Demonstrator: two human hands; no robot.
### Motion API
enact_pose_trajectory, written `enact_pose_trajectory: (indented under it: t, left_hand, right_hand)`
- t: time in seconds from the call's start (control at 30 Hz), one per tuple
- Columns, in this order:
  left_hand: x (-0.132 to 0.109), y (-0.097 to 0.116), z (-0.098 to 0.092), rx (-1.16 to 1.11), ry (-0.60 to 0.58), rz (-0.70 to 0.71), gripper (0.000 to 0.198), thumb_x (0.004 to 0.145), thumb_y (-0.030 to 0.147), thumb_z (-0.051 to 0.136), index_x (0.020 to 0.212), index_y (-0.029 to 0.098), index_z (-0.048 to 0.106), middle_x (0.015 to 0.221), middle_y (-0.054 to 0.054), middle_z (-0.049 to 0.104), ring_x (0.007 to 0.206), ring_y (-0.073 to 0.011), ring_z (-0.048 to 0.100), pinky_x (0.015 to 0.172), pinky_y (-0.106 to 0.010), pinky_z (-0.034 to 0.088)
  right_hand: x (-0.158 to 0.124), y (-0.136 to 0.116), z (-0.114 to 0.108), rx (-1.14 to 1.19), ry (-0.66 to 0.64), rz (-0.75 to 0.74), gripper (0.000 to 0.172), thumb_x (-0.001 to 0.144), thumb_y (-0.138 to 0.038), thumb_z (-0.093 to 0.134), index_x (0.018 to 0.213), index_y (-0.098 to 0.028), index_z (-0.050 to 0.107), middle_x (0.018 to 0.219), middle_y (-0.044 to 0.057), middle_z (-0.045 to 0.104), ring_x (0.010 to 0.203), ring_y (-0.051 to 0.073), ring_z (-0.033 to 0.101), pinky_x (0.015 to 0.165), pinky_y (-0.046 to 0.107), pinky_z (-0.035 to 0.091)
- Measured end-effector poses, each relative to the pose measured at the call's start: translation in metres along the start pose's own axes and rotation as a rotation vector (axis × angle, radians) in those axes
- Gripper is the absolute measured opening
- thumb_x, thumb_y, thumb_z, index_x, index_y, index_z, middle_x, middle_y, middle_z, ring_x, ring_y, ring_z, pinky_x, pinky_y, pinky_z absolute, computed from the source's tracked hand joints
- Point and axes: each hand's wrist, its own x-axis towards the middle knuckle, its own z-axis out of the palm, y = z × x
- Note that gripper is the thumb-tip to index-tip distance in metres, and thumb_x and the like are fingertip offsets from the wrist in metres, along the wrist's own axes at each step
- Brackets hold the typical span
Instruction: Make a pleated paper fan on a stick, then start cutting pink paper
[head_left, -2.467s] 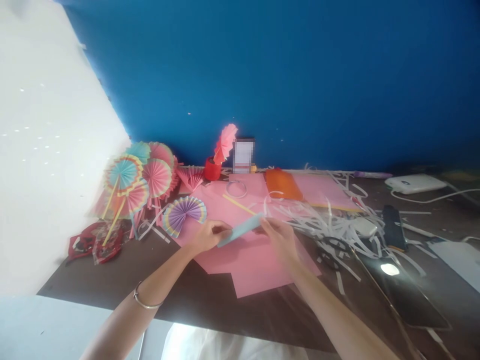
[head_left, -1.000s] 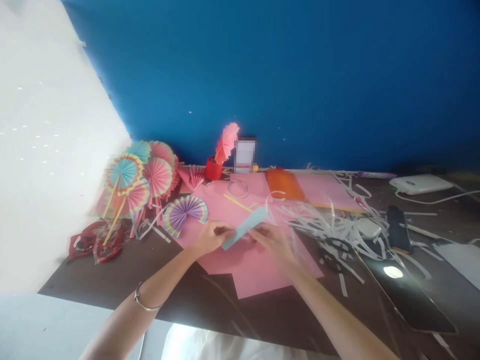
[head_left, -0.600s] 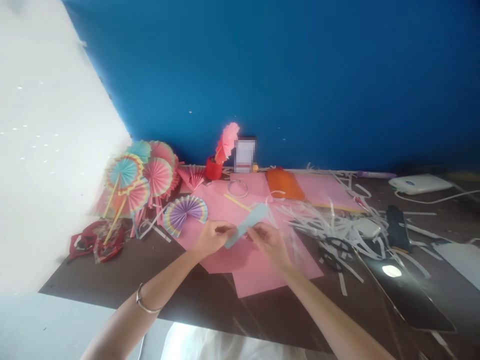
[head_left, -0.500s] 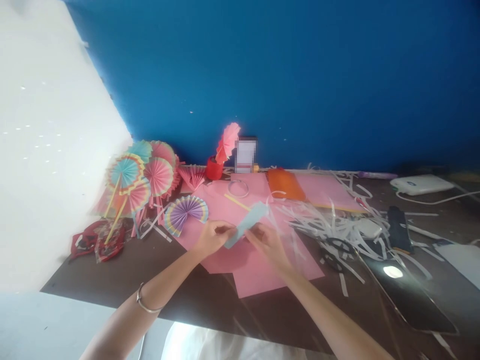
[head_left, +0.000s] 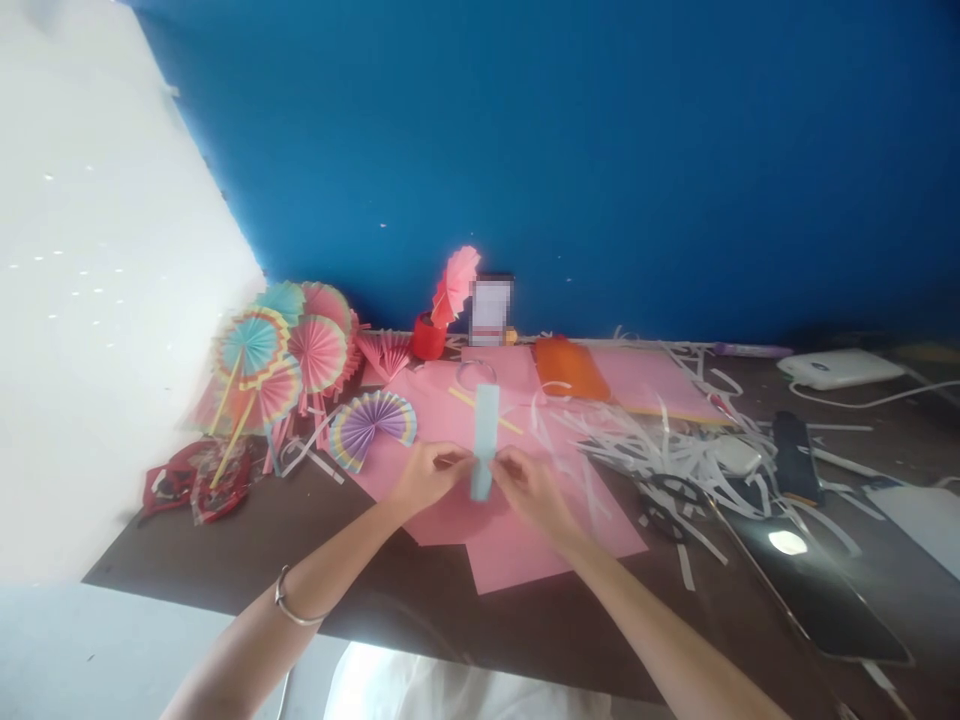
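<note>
A narrow pale-blue paper strip [head_left: 486, 430] stands nearly lengthwise away from me, above pink paper sheets [head_left: 517, 560]. My left hand [head_left: 431, 475] pinches its left edge, fingers closed. From the other side, my right hand [head_left: 529, 485] grips the right edge between thumb and fingers. Whether the strip is folded in layers I cannot make out. Left of my hands lies a pleated purple paper fan [head_left: 375, 425] with a yellow and blue border. A thin yellow stick [head_left: 461, 397] lies behind the strip, partly hidden by it.
Finished paper fans [head_left: 251, 345] cluster at the left, by red clear-wrapped items [head_left: 199, 480]. A red tape roll [head_left: 429, 338] holds a pink fan [head_left: 457, 280] at the back. White paper scraps [head_left: 660, 450], a dark phone [head_left: 817, 585] and a white power bank [head_left: 844, 370] occupy the right.
The blue strip has turned from a slant toward the upper right to nearly straight ahead. Both hands stay in about the same place, still holding its edges.
</note>
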Motion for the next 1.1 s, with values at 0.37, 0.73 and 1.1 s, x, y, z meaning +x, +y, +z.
enact_pose_trajectory:
  t: [0.37, 0.73, 1.1]
  left_hand:
    - [-0.001, -0.001, 0.001, -0.07, 0.04, -0.026, 0.021, 0.075, 0.034, 0.06, 0.074, 0.014, 0.066, 0.076, -0.006, 0.069, 0.072, -0.0164, 0.063, 0.069, -0.026, 0.049]
    - [-0.001, -0.001, -0.001, -0.12, 0.067, -0.005, 0.022, 0.075, 0.036, 0.061, 0.069, 0.015, 0.056, 0.063, -0.002, 0.065, 0.063, -0.014, 0.063, 0.063, -0.026, 0.05]
    - [0.005, -0.011, -0.004, -0.581, 0.072, -0.143, 0.033, 0.067, 0.041, 0.069, 0.08, 0.01, 0.069, 0.084, -0.01, 0.071, 0.088, -0.0256, 0.065, 0.083, -0.04, 0.051]
  right_hand:
    - [0.0, 0.001, 0.003, 0.19, -0.042, 0.051, 0.032, 0.081, -0.049, 0.048, 0.073, -0.019, 0.055, 0.066, 0.001, 0.062, 0.056, 0.015, 0.059, 0.055, 0.026, 0.047]
    - [-0.001, -0.003, 0.001, 0.182, -0.046, 0.072, 0.03, 0.081, -0.045, 0.05, 0.081, -0.017, 0.062, 0.067, 0.004, 0.065, 0.057, 0.015, 0.06, 0.048, 0.023, 0.044]
    - [-0.004, -0.01, 0.0, 0.135, -0.114, 0.174, 0.027, 0.079, -0.041, 0.049, 0.068, -0.018, 0.058, 0.057, 0.001, 0.059, 0.047, 0.011, 0.052, 0.041, 0.021, 0.039]
